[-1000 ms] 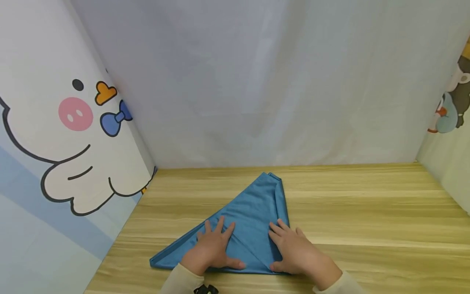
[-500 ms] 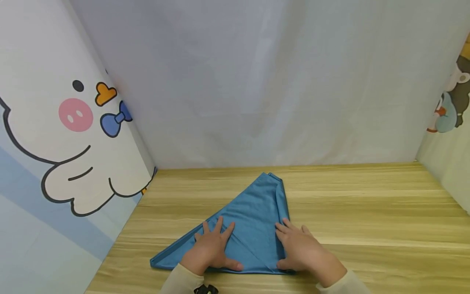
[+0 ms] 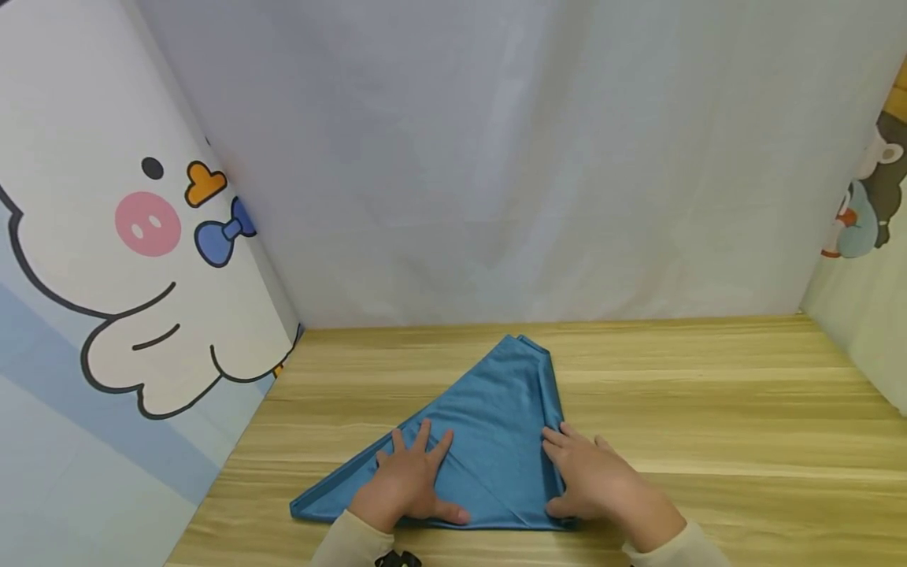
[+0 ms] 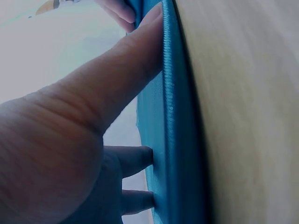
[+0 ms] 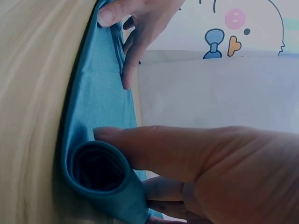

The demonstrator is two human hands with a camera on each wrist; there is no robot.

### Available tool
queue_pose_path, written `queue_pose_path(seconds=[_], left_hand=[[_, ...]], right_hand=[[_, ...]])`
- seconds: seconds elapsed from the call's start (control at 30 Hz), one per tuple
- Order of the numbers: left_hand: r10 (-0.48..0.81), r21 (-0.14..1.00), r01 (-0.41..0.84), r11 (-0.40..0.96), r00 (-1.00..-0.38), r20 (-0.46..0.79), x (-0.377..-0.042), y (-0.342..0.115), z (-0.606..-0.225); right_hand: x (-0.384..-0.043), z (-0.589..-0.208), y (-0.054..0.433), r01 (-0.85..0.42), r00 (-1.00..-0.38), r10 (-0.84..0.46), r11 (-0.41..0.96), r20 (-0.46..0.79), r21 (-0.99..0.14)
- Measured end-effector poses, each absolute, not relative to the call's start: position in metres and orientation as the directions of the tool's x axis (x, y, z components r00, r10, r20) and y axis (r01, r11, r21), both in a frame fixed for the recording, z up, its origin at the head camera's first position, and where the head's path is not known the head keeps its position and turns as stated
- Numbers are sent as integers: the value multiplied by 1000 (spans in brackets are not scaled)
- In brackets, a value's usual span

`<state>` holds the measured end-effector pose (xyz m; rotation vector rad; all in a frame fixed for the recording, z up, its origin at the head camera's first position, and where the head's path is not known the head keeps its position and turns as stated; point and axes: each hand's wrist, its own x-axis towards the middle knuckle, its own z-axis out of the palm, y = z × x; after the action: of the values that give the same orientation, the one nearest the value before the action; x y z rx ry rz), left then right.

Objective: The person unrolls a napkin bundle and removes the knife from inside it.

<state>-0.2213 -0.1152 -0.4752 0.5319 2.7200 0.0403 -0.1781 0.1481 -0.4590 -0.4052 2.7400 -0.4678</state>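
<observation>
In the head view, a blue cloth (image 3: pixel 489 441) is lying at the lower middle of the frame on a wood-grained surface (image 3: pixel 708 409), its peak pointing toward the top. The left hand (image 3: pixel 404 484) is resting on the cloth, fingers spread and released. At the cloth's right side, the right hand (image 3: pixel 602 484) is touching a rolled edge (image 5: pixel 126 200) with unclenched fingers and thumb. A white cartoon bird (image 3: pixel 78 157) is showing at the left, and a pale backdrop (image 3: pixel 538 157) is filling the upper middle.
</observation>
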Motion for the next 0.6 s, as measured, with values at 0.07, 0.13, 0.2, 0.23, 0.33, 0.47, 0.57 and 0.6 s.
queue_pose_path(seconds=[0.07,0.13,0.2,0.23,0.33,0.47,0.57,0.6], left_hand=[[369,92,360,928,-862,-349,-221,-115,-476],[369,89,361,928,-862,-348,-221,-115,-476],[370,87,363,928,-862,-346,-221,-115,-476],[371,86,364,927,-863,-343,-221,-115,-477],[373,82,367,927,-865,-336,-222,-115,-477],[372,80,367,927,-866,-333,-222,-115,-478],[369,81,364,928,-866,-338,-222,-115,-478],[368,80,363,928,-866,-339,-222,-115,-478]], right_hand=[[-178,-459,150,-211,-904,-326,903,-278,-374],[-178,-459,151,-204,-903,-326,900,-282,-386],[-178,-459,153,-200,-902,-327,895,-281,-398],[-178,-459,154,-199,-902,-327,894,-282,-403],[-177,-458,157,-195,-902,-330,888,-280,-417],[-176,-458,162,-203,-900,-345,872,-266,-445],[-175,-458,165,-207,-898,-357,859,-258,-469],[-175,-458,166,-205,-898,-357,857,-258,-473]])
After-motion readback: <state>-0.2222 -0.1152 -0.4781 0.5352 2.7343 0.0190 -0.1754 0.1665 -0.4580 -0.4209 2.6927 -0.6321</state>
